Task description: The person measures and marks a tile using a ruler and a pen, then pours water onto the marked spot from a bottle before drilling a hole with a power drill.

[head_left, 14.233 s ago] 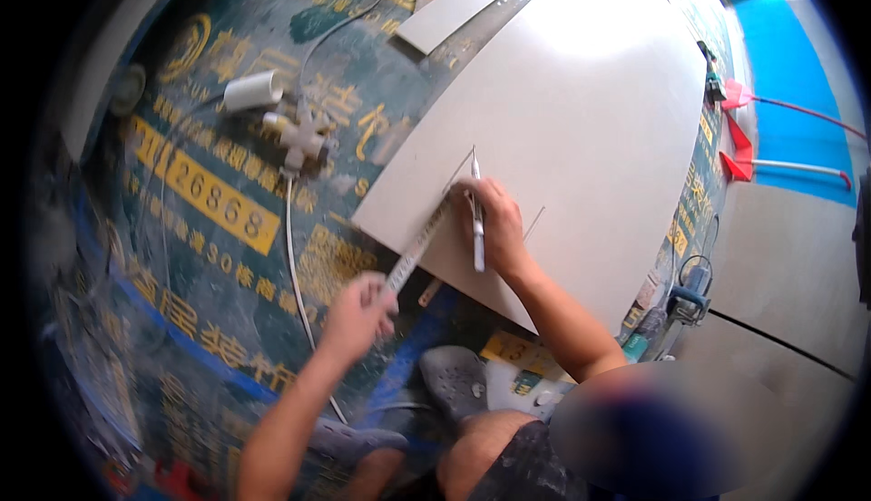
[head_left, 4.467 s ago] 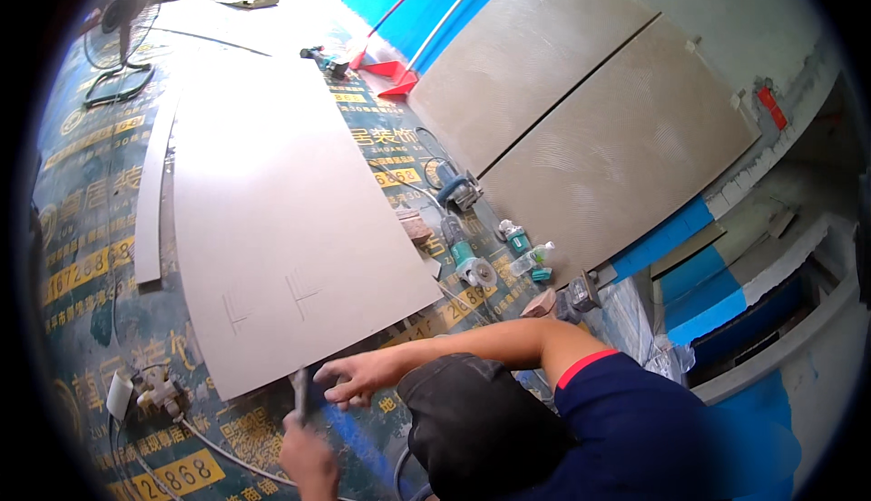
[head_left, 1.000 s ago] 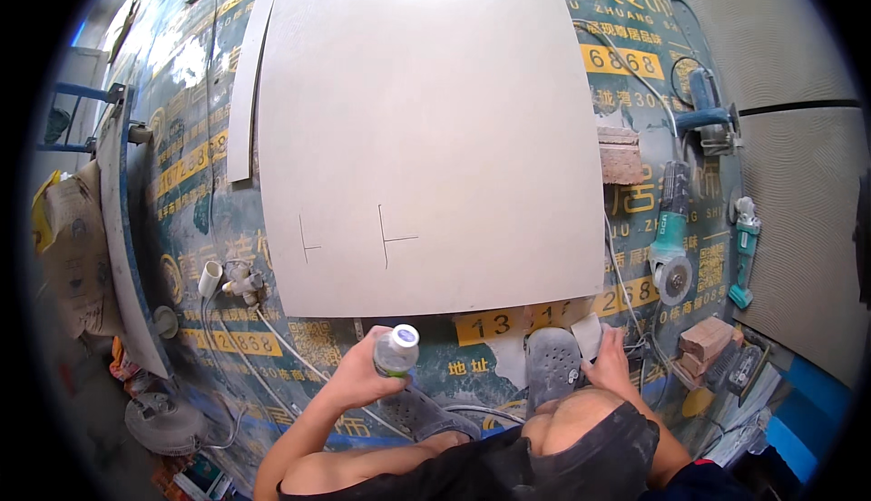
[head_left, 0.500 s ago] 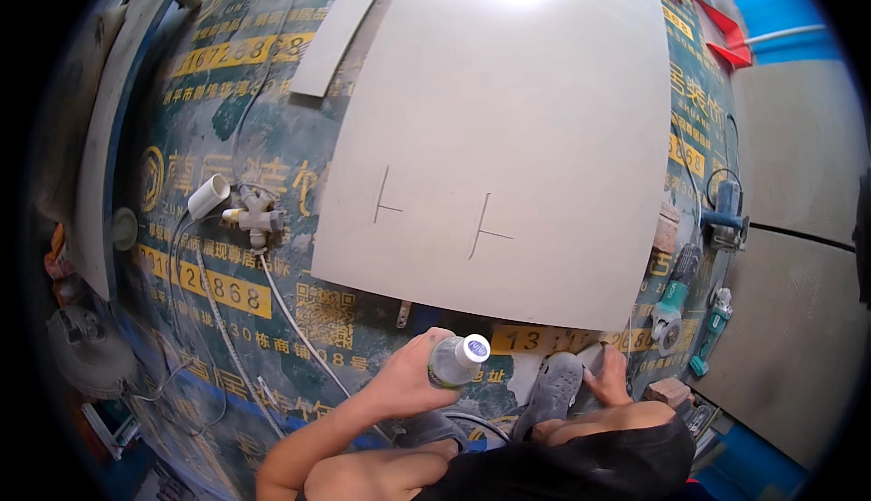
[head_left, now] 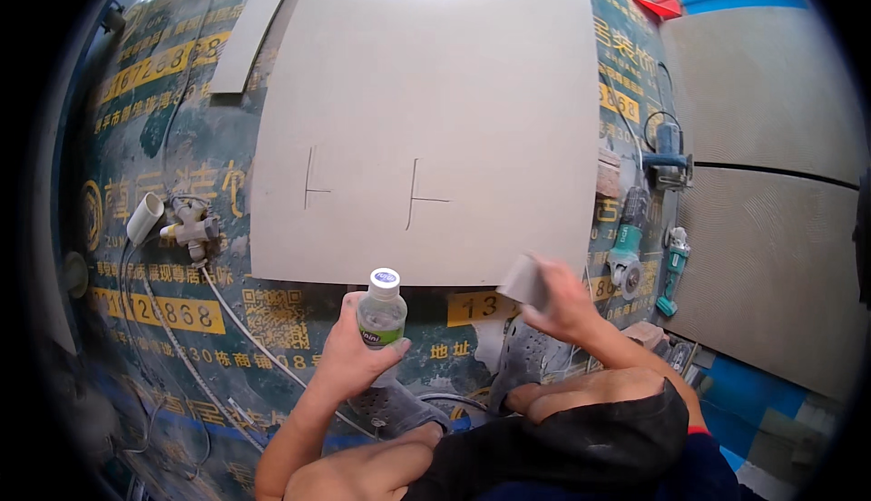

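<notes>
My left hand (head_left: 358, 347) is closed round a clear plastic bottle (head_left: 381, 315) with a white cap and green label, held upright just short of the pale panel's near edge. My right hand (head_left: 562, 306) grips a small, flat grey piece (head_left: 522, 283) at that edge, near the lower right corner. The large pale panel (head_left: 426, 93) lies on the floor covering, with two dark branched line marks (head_left: 413, 199) drawn on its near half. Grey clogs (head_left: 517, 360) on my feet are below my hands.
A pale strip (head_left: 245, 34) lies left of the panel, a white pipe piece (head_left: 145, 217) and fitting (head_left: 190, 229) with cables nearer. Right are bricks (head_left: 608, 175), a blue-grey power tool (head_left: 670, 156), teal grinders (head_left: 626, 247), large grey tiles (head_left: 762, 274) and red dustpans (head_left: 653, 2).
My right hand has risen from beside the right clog to the panel's edge, lifting the grey piece. My left hand still holds the bottle. Earlier I held a tape and pen over the panel.
</notes>
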A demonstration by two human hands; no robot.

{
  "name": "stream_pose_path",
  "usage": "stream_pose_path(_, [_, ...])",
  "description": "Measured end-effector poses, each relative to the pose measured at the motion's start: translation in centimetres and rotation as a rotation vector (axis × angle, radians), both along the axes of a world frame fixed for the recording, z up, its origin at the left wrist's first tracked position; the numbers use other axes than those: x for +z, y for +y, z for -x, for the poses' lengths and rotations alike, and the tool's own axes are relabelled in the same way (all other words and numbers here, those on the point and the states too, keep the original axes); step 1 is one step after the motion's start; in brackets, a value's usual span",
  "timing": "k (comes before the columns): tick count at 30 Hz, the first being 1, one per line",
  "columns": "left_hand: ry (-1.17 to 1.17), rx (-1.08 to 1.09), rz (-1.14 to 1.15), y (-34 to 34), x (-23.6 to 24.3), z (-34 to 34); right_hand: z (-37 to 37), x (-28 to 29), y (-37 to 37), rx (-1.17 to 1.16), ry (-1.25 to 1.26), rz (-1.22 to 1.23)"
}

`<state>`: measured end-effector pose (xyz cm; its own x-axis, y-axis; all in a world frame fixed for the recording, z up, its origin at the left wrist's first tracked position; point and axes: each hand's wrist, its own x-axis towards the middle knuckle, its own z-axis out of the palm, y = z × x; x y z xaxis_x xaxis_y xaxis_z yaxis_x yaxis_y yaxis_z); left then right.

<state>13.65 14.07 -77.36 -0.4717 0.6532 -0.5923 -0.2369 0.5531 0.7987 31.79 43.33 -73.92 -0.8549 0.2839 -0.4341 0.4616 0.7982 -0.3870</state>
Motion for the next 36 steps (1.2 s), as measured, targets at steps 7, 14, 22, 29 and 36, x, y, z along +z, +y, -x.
stream_pose_path(7, [-0.116, 0.043, -0.02, 0.7, -0.9, -2.2, 9.7, -6.0, -2.6, 0.414, 0.193, 0.081])
stream_pose_path(14, [-0.288, 0.153, -0.066, 2.5, -0.9, -3.6, 10.0, -6.0, -3.5, 0.483, 0.338, -0.112])
stream_pose_path(22, [-0.721, 0.381, -0.235, 4.7, -1.5, -3.8, 9.9, -5.2, -1.1, 0.548, 0.126, -0.112])
stream_pose_path(29, [-0.721, 0.425, -0.307, 5.6, -1.3, -3.4, 9.1, -4.8, 4.3, 0.577, 0.128, -0.387])
stream_pose_path(36, [-0.817, 0.423, -0.371, 7.7, -0.6, -3.7, 8.5, -0.7, 4.1, 0.596, 0.123, -0.499])
